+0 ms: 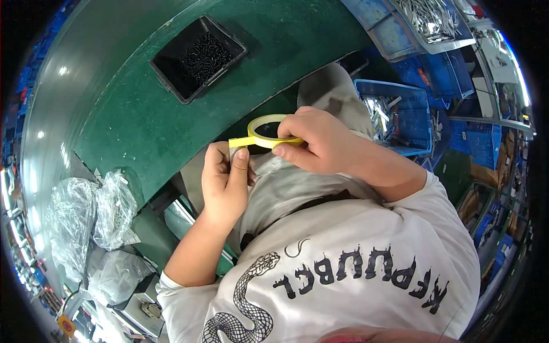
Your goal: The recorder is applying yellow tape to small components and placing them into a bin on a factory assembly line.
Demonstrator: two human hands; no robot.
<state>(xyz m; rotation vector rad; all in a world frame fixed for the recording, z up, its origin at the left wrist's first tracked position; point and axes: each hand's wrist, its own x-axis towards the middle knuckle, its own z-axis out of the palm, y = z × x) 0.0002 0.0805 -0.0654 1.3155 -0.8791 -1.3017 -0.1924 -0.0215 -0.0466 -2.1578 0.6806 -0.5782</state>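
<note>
A roll of yellow tape is held over my lap, in front of the bench edge. My right hand grips the roll, its thumb outside and its fingers curled over the rim into the ring. A short strip of tape runs off the roll to the left. My left hand is closed in a pinch just below the strip's free end. Something small and pale shows between its thumb and forefinger under the tape; I cannot make out what it is.
A black bin with many small black parts stands on the green bench. Clear plastic bags lie at the left. Blue crates with metal parts stand at the right, one raised. Shelving lies beyond.
</note>
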